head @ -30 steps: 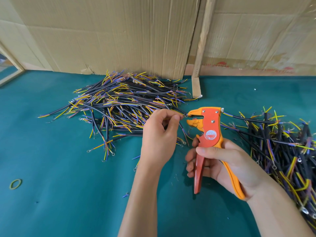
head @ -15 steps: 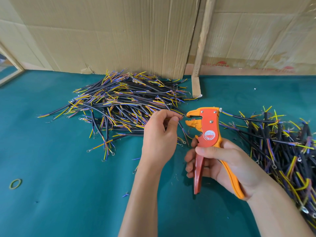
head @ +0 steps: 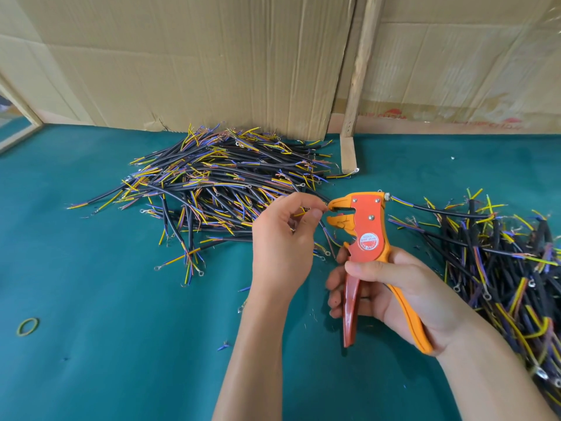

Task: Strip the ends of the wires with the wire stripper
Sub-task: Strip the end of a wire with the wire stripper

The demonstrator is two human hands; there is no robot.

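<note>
My right hand [head: 391,296] grips the handles of an orange and red wire stripper [head: 364,232], held upright with its jaws pointing left and slightly apart. My left hand [head: 282,244] pinches a thin wire [head: 329,235] between thumb and forefinger, its tip right at the jaw mouth; the rest of the wire hangs down behind the hand. A large pile of black cables with yellow, blue and purple ends [head: 218,183] lies behind my left hand. A second pile [head: 501,262] lies to the right of the stripper.
The work surface is a teal mat [head: 121,344]. Cardboard sheets [head: 212,56] and a wooden slat [head: 358,86] stand along the back. A green rubber band [head: 28,326] lies at the near left. Small wire scraps [head: 224,346] dot the mat.
My left hand drew back slightly from the stripper, then brought the wire end to the jaws again. The stripper has shifted a little to the left.
</note>
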